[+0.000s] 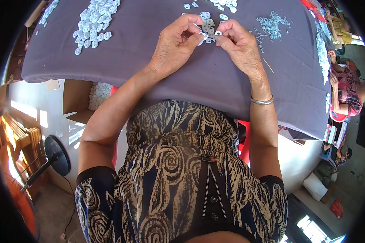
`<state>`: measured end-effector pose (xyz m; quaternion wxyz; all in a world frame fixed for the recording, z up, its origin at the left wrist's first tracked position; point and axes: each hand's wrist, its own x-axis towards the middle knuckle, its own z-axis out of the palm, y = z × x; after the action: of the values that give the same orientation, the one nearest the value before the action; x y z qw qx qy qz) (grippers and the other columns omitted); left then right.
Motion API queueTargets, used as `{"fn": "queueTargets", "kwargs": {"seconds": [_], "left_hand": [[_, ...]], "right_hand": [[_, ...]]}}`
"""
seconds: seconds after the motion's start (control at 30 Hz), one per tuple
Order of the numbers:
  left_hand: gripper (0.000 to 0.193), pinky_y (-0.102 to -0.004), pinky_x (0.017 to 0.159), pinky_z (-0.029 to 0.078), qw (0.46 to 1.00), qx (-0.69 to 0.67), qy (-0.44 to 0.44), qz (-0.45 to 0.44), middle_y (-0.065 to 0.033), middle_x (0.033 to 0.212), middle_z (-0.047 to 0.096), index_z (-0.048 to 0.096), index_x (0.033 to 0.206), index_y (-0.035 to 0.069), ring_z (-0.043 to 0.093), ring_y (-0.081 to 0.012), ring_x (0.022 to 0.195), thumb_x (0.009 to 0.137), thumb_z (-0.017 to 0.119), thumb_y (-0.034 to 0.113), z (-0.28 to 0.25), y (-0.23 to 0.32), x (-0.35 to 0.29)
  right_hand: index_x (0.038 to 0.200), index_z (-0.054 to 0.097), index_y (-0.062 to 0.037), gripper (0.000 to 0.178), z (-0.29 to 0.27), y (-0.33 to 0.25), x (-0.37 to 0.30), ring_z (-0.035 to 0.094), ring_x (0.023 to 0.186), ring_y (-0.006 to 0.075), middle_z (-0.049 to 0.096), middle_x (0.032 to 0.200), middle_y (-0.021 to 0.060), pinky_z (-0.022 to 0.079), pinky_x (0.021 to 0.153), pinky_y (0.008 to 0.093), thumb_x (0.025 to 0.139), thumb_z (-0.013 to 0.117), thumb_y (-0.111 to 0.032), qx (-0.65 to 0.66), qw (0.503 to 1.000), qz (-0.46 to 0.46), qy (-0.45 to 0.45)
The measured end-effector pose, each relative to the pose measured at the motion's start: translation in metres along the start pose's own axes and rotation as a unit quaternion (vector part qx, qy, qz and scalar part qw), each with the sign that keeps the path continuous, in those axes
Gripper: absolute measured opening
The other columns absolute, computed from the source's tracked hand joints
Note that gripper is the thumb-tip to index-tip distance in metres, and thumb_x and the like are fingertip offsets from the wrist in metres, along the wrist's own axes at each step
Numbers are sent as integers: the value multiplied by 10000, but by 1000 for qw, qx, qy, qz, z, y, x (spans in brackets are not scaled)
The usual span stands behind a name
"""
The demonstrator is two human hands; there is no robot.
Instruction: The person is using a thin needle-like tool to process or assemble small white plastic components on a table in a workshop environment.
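Note:
Both of my hands are raised over the far part of a table with a dark grey-purple cloth (150, 12). My left hand (176, 46) pinches a small white plastic piece (203, 36) between thumb and fingertips. In my right hand (242, 47), with a bracelet at the wrist, thumb and forefinger grip another small white oval piece (218, 33) that has a dark hole. The two pieces are a little apart. Between and behind the hands lies a small heap of similar pieces (208, 27), partly hidden by my fingers.
A larger pile of white oval pieces (94, 22) lies to the left. On the right are a heap of small thin metal parts (273, 25) and a thin wooden stick (268, 65). A cardboard box (75, 97) stands below the table's left edge. Another person (348, 91) sits at the far right.

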<state>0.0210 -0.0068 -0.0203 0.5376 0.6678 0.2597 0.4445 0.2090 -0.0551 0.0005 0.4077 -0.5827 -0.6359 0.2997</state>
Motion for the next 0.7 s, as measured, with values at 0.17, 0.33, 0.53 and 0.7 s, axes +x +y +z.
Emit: {"fn": "queueTargets", "kwargs": {"seconds": [0.17, 0.33, 0.53, 0.7], "left_hand": [[222, -203, 664, 455, 1000, -11, -7, -14, 14, 786, 562, 547, 1048, 24, 520, -46, 715, 839, 582, -40, 0, 0, 0], [231, -198, 640, 443, 1000, 7, -13, -13, 16, 767, 556, 542, 1050, 37, 504, -39, 694, 837, 579, -45, 2, 5, -2], [233, -195, 611, 425, 1000, 3, -26, -16, 23, 754, 536, 544, 1045, 50, 479, -34, 665, 836, 572, -49, 5, 6, -4], [237, -194, 608, 425, 1000, 13, -23, -7, 25, 755, 535, 545, 1051, 52, 476, -33, 657, 838, 565, -50, 5, 5, -4]], "right_hand": [[932, 616, -20, 63, -3, -5, 1, 514, 687, 33, 581, 748, -26, 398, 589, 183, 887, 592, -58, 66, 997, -30, 14], [953, 637, -21, 95, 1, -11, 1, 498, 665, 26, 585, 747, -11, 363, 536, 178, 894, 584, -74, 122, 991, 41, 45], [952, 643, -17, 109, 10, -13, 1, 495, 658, 25, 586, 760, -4, 345, 514, 181, 904, 565, -77, 128, 991, 24, 41], [946, 641, -16, 111, 11, -9, 1, 541, 678, 39, 601, 754, -7, 406, 565, 189, 894, 567, -79, 120, 992, 8, 32]]}}
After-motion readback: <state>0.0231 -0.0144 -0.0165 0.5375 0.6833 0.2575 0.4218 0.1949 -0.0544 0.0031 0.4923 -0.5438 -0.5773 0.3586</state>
